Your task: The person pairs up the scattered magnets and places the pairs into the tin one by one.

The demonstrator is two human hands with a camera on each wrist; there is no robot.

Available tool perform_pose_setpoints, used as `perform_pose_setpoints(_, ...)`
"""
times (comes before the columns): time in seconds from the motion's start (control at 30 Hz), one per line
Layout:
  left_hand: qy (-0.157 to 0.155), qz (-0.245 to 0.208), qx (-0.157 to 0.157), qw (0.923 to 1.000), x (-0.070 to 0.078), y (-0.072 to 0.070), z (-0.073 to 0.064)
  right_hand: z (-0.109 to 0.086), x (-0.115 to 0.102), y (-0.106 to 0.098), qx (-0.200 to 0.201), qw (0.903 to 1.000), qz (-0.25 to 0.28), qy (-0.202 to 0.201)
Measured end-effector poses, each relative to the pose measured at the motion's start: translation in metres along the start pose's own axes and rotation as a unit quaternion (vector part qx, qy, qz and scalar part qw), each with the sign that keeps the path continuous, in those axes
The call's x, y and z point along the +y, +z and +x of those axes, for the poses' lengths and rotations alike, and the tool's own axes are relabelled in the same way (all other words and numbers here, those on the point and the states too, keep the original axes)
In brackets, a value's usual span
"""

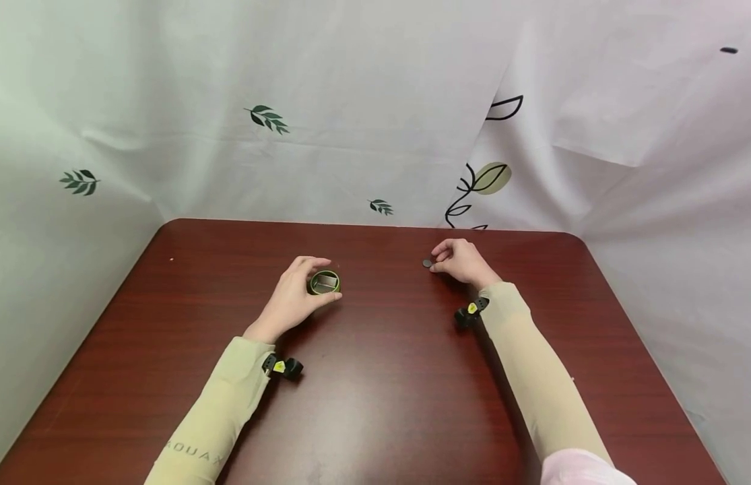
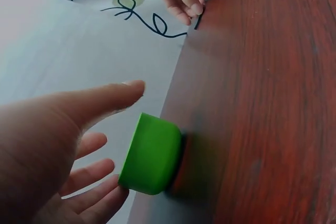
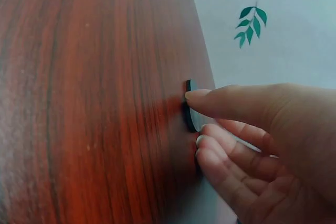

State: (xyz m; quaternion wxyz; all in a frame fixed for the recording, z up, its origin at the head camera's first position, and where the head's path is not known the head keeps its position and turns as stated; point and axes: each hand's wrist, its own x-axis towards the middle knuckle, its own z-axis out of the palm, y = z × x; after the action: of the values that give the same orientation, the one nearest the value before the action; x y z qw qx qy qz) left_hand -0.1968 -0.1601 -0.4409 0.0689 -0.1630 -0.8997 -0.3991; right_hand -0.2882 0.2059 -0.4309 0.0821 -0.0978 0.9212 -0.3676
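A small green round cup (image 1: 324, 283) stands on the table, with a flat silvery piece inside its rim. My left hand (image 1: 293, 296) curves around its left side, thumb and fingers spread apart. In the left wrist view the thumb stands clear of the green cup (image 2: 152, 154), while a lower fingertip overlaps its rim; contact there is unclear. Farther right, a small dark disc (image 1: 427, 263) lies flat on the table. My right hand (image 1: 461, 261) is beside it. In the right wrist view the thumb tip meets the disc (image 3: 193, 111), with the other fingers bent near its edge.
The dark red wooden table (image 1: 375, 404) has rounded far corners. A pale cloth (image 1: 351, 101) with leaf prints hangs behind and along the sides. Each wrist wears a black camera, the left one (image 1: 284, 367) low over the tabletop.
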Motion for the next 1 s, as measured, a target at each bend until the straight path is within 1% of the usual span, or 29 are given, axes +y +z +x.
perform_pose_setpoints(0.17,-0.009,0.010,-0.018,0.9997,-0.004,0.001,-0.002,-0.002,0.002,-0.002,-0.006,0.9998,-0.015,0.010)
perform_pose_setpoints(0.3,-0.015,0.021,-0.021,0.9995,-0.005,0.001,-0.002,-0.004,0.001,-0.003,-0.017,0.9993,-0.032,0.009)
perform_pose_setpoints(0.5,-0.028,0.034,-0.028,0.9986,-0.007,0.003,0.001,-0.003,0.000,-0.004,-0.027,0.9992,-0.028,0.010)
perform_pose_setpoints(0.57,-0.032,0.034,-0.030,0.9984,-0.007,0.003,0.001,-0.001,0.001,-0.003,-0.025,0.9993,-0.025,0.008)
perform_pose_setpoints(0.73,-0.030,0.037,-0.030,0.9984,-0.007,0.003,0.001,0.000,0.002,-0.001,-0.017,0.9997,-0.016,0.007)
perform_pose_setpoints(1.0,-0.036,0.039,-0.034,0.9980,-0.008,0.002,0.001,0.004,-0.004,0.010,0.019,0.9993,-0.026,0.017)
